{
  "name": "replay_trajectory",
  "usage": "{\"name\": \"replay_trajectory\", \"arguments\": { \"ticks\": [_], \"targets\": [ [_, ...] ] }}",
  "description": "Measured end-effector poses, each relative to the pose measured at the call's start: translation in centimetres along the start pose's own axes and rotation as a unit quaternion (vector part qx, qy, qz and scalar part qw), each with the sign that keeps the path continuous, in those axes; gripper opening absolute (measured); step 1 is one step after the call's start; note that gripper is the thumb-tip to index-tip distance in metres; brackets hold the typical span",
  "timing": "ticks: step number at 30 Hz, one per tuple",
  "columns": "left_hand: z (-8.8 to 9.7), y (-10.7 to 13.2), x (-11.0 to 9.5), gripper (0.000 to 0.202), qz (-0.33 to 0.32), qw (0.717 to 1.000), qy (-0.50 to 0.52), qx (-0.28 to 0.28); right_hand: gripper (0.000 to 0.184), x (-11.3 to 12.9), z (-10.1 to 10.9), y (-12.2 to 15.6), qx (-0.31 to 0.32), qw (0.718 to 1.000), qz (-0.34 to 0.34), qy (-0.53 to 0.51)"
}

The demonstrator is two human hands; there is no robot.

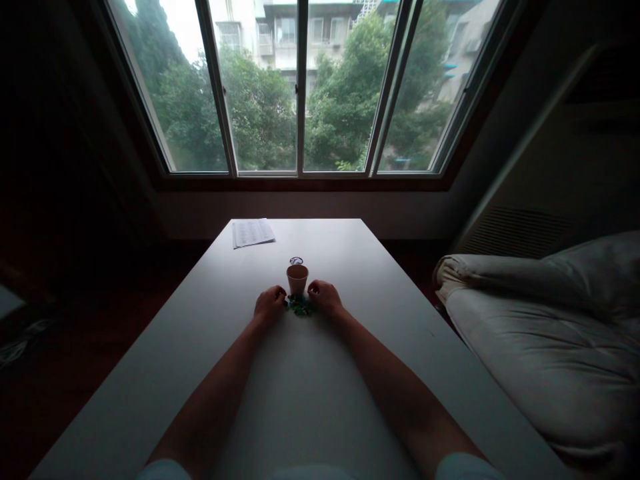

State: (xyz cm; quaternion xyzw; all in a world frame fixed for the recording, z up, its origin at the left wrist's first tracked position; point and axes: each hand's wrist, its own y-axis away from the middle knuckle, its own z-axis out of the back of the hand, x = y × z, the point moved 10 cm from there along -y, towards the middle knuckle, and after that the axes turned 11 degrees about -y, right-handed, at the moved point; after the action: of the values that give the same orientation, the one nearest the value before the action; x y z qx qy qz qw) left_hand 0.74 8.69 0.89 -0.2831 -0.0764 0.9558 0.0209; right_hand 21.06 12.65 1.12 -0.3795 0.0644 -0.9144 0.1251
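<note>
A brown paper cup (297, 279) stands upright on the white table (305, 393), its mouth facing up. Right in front of it lies a small pile of green and blue pieces (300, 307), too small to name. My left hand (271, 303) is at the pile's left edge with its fingers curled closed. On the other side, my right hand (325, 297) is also closed, fingertips close to the cup's right side and the pile. Whether either hand pinches a piece is too small to see. A small round object with a dark rim (297, 261) lies behind the cup.
Printed papers (253, 233) lie at the table's far left corner. A grey padded sofa or chair (540, 333) stands close along the right side. Beyond the far edge is a wall with a wide window (300, 87).
</note>
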Motion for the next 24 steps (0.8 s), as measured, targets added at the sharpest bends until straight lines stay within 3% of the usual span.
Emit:
{"name": "replay_trajectory", "arguments": {
  "ticks": [5,13,19,24],
  "targets": [
    [0.1,-0.1,-0.2,0.02,-0.007,1.0,-0.02,-0.005,0.014,-0.2,1.8,-0.4,-0.073,0.991,0.016,-0.108],
    [0.3,-0.1,-0.3,0.021,-0.004,0.999,-0.041,-0.012,0.015,1.3,4.9,0.3,-0.191,0.952,0.064,-0.231],
    [0.2,0.1,-0.4,0.022,0.006,0.998,-0.055,-0.002,0.019,2.7,5.1,0.3,-0.19,0.936,0.073,-0.287],
    [0.1,0.0,-1.0,0.022,-0.027,0.997,-0.071,-0.017,0.021,3.9,4.3,0.1,-0.175,0.925,0.081,-0.328]
  ]
}}
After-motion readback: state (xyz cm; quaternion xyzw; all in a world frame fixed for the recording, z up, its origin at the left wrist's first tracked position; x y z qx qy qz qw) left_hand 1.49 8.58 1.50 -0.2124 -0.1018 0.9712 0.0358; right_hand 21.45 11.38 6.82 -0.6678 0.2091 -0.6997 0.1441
